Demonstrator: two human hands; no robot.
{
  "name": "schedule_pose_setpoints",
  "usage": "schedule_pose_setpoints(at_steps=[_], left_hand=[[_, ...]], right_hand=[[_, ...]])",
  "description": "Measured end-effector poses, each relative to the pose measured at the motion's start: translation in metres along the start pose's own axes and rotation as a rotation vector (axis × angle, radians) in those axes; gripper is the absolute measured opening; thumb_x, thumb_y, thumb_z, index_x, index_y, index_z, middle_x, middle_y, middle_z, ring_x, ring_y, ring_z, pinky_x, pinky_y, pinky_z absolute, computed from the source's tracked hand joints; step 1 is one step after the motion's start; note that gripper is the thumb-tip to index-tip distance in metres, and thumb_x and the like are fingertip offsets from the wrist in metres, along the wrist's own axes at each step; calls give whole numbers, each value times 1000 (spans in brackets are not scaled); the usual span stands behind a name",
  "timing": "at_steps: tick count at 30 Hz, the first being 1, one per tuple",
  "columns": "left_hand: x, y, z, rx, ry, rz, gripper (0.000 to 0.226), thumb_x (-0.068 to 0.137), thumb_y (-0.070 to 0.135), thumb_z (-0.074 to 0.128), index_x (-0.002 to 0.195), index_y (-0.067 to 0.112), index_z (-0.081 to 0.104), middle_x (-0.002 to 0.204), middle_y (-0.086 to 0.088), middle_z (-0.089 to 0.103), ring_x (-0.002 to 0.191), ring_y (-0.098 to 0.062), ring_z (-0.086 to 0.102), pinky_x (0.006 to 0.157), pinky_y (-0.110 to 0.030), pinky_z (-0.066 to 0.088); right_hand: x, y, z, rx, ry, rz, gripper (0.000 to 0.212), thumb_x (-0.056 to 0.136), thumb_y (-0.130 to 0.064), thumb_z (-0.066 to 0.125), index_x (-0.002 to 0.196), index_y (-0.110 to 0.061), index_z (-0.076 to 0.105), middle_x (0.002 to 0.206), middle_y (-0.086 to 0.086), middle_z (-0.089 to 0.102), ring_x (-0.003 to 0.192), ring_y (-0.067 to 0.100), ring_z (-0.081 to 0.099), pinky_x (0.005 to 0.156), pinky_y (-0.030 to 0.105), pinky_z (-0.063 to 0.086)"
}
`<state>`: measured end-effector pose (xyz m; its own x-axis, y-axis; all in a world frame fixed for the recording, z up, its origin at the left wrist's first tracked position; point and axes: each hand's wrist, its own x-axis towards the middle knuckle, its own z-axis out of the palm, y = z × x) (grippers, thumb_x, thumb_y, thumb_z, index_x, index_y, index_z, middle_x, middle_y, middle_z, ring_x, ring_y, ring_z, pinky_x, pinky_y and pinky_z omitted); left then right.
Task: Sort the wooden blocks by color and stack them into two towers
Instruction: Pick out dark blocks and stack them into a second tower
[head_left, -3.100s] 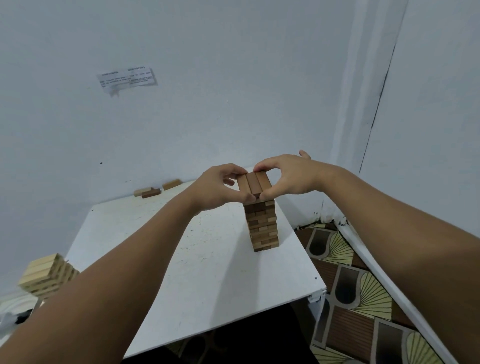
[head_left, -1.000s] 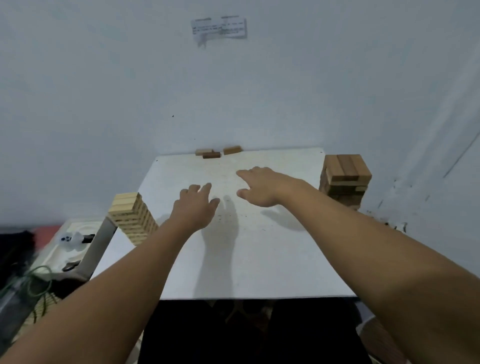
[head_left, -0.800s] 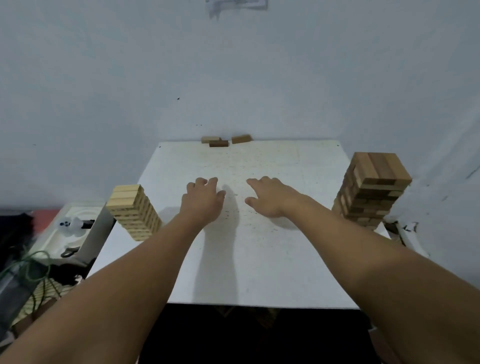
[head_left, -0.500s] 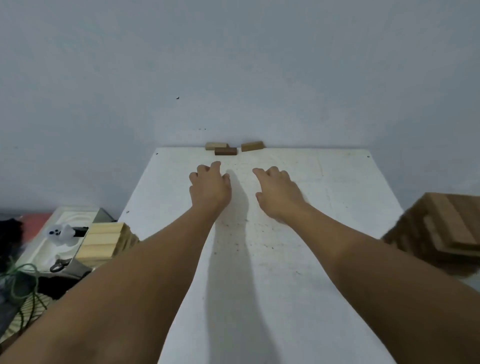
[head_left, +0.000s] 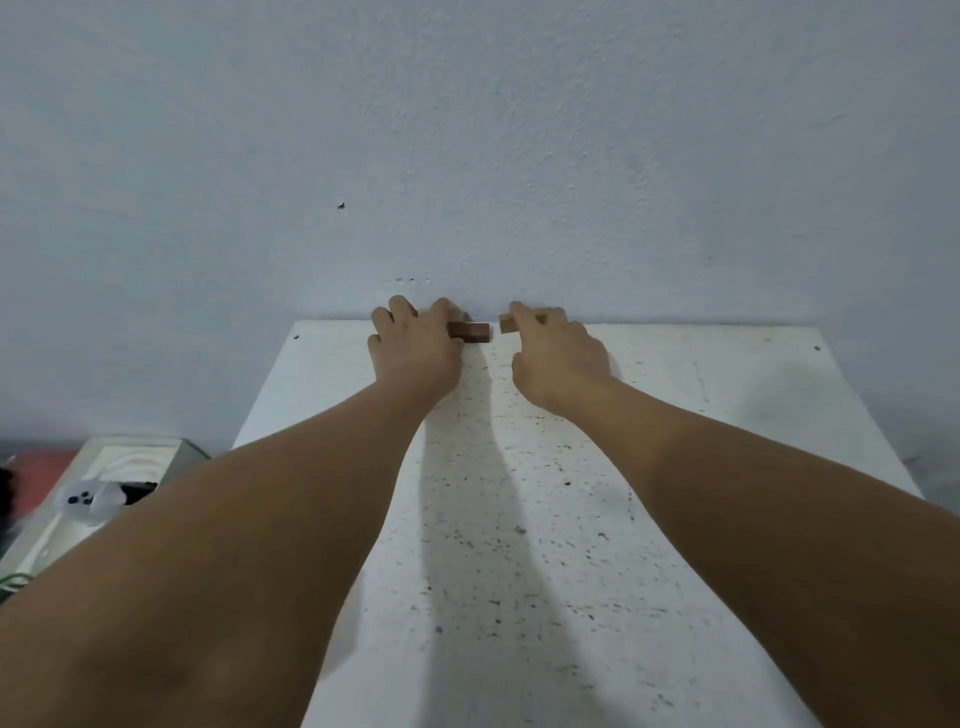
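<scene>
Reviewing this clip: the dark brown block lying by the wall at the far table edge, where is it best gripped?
Probably across the long sides of the dark brown block, from above: it lies flat, lengthwise along the wall, and the left hand already covers one end.

1 head-worn view looks forward and down along the table (head_left: 675, 467), seemingly close, toward the wall (head_left: 467, 130).
</scene>
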<state>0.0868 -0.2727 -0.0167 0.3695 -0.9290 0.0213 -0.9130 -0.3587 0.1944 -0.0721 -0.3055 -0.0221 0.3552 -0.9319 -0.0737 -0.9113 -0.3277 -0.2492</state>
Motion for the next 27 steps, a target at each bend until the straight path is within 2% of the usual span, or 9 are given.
schedule_pose_setpoints(at_steps=[2,5,8,10,13,16,20,23,27], left_hand=[[4,-2,4,28,6,-11,39,103,44,51,140,34,50,131,-11,37,122,-33,36,100,-41,35],[6,-2,8,56,14,18,38,103,44,49,138,31,51,133,-10,35,123,-32,35,102,-41,33],[7,-6,8,79,36,80,40,103,42,51,139,24,51,146,-10,35,133,-33,33,107,-43,32],[6,-7,6,77,35,122,39,103,40,54,136,21,52,148,-9,40,134,-33,36,106,-44,34],[3,-5,0,71,21,147,26,102,39,56,120,20,56,126,-6,57,121,-30,46,95,-41,36],[-1,-2,-7,14,-34,135,21,99,41,63,105,23,55,115,-4,58,115,-29,49,91,-39,35],[-26,5,-7,-122,-95,60,21,92,39,72,97,25,58,110,-2,58,111,-28,51,91,-40,43],[-60,12,-3,-213,-88,15,19,90,36,74,92,23,60,106,-2,60,107,-28,52,90,-43,47],[-101,22,0,-282,-88,-30,27,88,37,75,75,28,53,98,0,61,102,-27,55,89,-43,48]], right_hand=[[6,0,1,-9,9,1,68,99,-24,54,158,-30,21,146,15,41,119,35,54,85,42,39],[11,0,2,-30,22,-4,55,98,-22,53,149,-29,34,134,13,46,109,33,56,79,40,36],[13,2,1,-100,81,-19,40,98,-22,54,137,-26,46,126,12,46,108,31,53,79,40,37],[13,5,3,-155,148,-31,29,100,-24,54,129,-25,53,126,10,45,112,29,48,87,42,39],[7,10,5,-159,207,-25,23,103,-34,55,124,-28,63,127,5,45,116,27,43,94,41,37],[-1,12,6,-138,209,-25,23,103,-43,54,117,-32,68,120,-1,55,114,24,48,92,40,35],[-24,9,7,120,157,118,30,102,-47,52,92,-26,72,90,-9,70,89,18,63,82,37,27],[-54,6,14,265,136,218,28,101,-49,54,94,-27,70,84,-11,70,89,19,64,81,36,29],[-95,6,20,381,178,275,22,100,-50,56,115,-34,57,84,-13,66,92,16,62,90,36,26]])
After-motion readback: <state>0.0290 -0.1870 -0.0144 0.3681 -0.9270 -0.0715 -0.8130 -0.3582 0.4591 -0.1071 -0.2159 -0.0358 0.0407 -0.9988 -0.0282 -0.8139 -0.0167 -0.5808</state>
